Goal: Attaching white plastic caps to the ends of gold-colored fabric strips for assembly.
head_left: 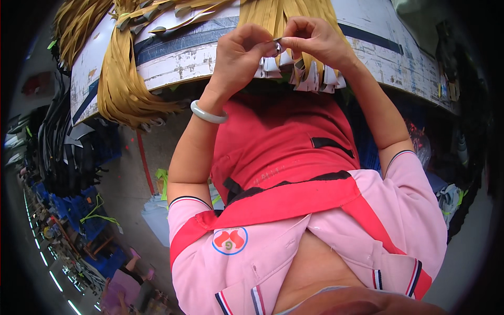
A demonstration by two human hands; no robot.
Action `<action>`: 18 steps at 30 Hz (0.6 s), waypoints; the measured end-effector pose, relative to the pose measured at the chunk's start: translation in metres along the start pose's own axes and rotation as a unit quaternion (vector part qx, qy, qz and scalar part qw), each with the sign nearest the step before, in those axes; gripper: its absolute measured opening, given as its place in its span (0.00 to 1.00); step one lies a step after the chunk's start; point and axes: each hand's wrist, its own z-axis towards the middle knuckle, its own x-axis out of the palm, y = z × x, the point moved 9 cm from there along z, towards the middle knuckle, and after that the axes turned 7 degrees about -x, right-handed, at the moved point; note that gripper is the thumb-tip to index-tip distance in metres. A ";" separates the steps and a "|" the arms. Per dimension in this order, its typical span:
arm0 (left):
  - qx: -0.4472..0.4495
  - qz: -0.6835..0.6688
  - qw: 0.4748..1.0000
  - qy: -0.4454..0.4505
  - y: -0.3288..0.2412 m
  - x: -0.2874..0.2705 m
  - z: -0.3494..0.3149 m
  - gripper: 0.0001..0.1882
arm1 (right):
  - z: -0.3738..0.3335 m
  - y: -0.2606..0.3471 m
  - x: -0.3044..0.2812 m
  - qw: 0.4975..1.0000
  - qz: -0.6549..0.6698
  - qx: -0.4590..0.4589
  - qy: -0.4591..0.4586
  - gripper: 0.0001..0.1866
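My left hand (242,59) and my right hand (319,43) meet above the near edge of the table, thumbs and fingers pinched together. Between their fingertips is a small strip end (278,47), dark and whitish; the fingers cover most of it. Just under the hands lies a bundle of tan fabric strips (287,14), whose white-and-grey ends (317,79) hang over the table edge. A pale bangle (208,113) circles my left wrist.
A second bunch of tan strips (116,89) droops over the left part of the worn white table (176,68). Dark straps (63,152) hang at the left beside blue crates (100,212). Another person (123,289) is at the lower left.
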 end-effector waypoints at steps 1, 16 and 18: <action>0.085 0.133 0.986 -0.058 -0.016 0.000 -0.005 0.05 | -0.001 -0.003 -0.003 0.998 -0.031 0.011 -0.048 0.08; -0.062 -0.149 0.987 -0.003 0.014 -0.012 0.003 0.14 | -0.017 0.018 0.005 0.941 -0.158 -0.212 -0.211 0.03; -0.064 -0.101 0.992 0.037 0.018 -0.010 0.005 0.08 | -0.018 0.015 0.006 0.951 -0.119 -0.202 -0.202 0.04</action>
